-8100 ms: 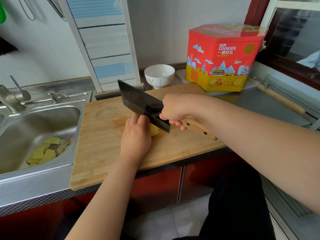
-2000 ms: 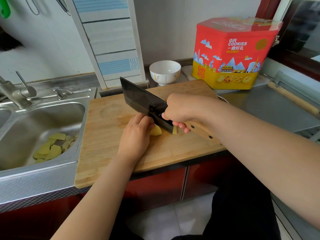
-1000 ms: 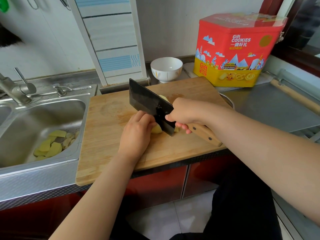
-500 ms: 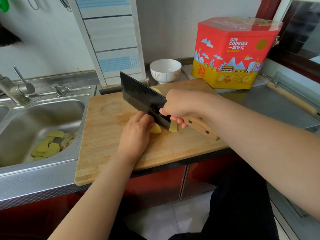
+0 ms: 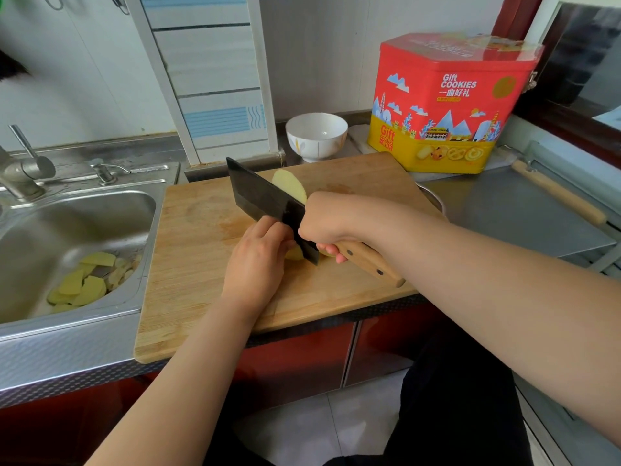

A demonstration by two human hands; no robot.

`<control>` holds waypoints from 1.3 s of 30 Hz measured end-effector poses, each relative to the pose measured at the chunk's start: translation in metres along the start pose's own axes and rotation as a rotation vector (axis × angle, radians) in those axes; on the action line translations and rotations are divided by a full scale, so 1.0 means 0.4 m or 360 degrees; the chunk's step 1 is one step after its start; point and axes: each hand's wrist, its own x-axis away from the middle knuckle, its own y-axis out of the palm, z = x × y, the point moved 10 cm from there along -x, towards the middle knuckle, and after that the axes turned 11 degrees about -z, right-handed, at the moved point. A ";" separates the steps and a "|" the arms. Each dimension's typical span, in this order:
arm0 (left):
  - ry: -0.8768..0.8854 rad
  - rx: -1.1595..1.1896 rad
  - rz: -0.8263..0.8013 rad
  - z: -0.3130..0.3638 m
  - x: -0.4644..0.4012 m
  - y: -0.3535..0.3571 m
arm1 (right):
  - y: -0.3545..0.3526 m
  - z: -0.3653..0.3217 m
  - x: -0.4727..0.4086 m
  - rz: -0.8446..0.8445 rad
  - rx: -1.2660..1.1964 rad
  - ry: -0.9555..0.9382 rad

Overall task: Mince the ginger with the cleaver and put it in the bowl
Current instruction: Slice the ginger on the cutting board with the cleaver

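On the wooden cutting board point(image 5: 201, 264) my left hand point(image 5: 257, 260) holds down a yellow ginger piece point(image 5: 295, 253), mostly hidden under the fingers. My right hand point(image 5: 327, 220) grips the wooden handle of the dark cleaver point(image 5: 265, 200), whose blade stands against my left knuckles with its heel down on the ginger. A pale ginger slice point(image 5: 290, 185) sticks to the far face of the blade. A cut piece lies under my right hand, barely visible. The white bowl point(image 5: 316, 134) stands behind the board.
A steel sink point(image 5: 67, 227) to the left holds yellow ginger peelings point(image 5: 85, 280), with a tap point(image 5: 23, 176) behind it. A red and yellow cookie tin point(image 5: 447, 102) stands at the back right. A wooden handle point(image 5: 557, 193) lies on the steel counter to the right.
The cleaver has come down through the ginger again, and a slice now clings higher on the blade's far side. My left hand stays on the ginger piece.
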 end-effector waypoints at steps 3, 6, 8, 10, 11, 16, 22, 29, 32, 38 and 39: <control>0.0004 -0.0015 -0.0003 -0.003 0.000 0.003 | 0.009 0.007 -0.013 -0.0028 -0.0019 0.0020; -0.0008 0.0001 -0.0018 -0.010 0.001 0.009 | 0.007 0.014 -0.020 -0.0028 -0.0080 0.0005; -0.0020 0.0022 -0.0012 -0.013 0.003 0.009 | 0.005 0.020 -0.023 -0.0032 -0.0120 -0.0006; -0.0009 0.0033 0.0053 -0.003 0.006 -0.007 | 0.003 0.021 -0.029 -0.0024 -0.0125 -0.0021; 0.0010 0.0035 0.0114 0.008 0.007 -0.021 | 0.003 0.021 -0.030 -0.0022 -0.0121 -0.0026; 0.0036 0.0001 0.0113 0.028 -0.025 -0.048 | 0.004 0.020 -0.032 -0.0020 -0.0109 -0.0031; -0.0099 0.0026 -0.0027 -0.033 -0.037 -0.050 | 0.002 0.028 -0.032 -0.0029 -0.0120 -0.0025; -0.0551 -0.0014 -0.0770 -0.166 0.012 0.033 | 0.002 0.024 -0.033 -0.0032 -0.0089 -0.0074; -0.0573 -0.0076 -0.0791 -0.170 0.014 0.031 | 0.000 0.028 -0.038 -0.0031 -0.0088 -0.0075; -0.0912 0.0146 -0.0996 -0.191 0.012 0.057 | -0.003 0.029 -0.036 -0.0024 -0.0113 -0.0108; -0.0944 0.0124 -0.1044 -0.195 0.008 0.061 | -0.003 0.029 -0.036 -0.0019 -0.0108 -0.0110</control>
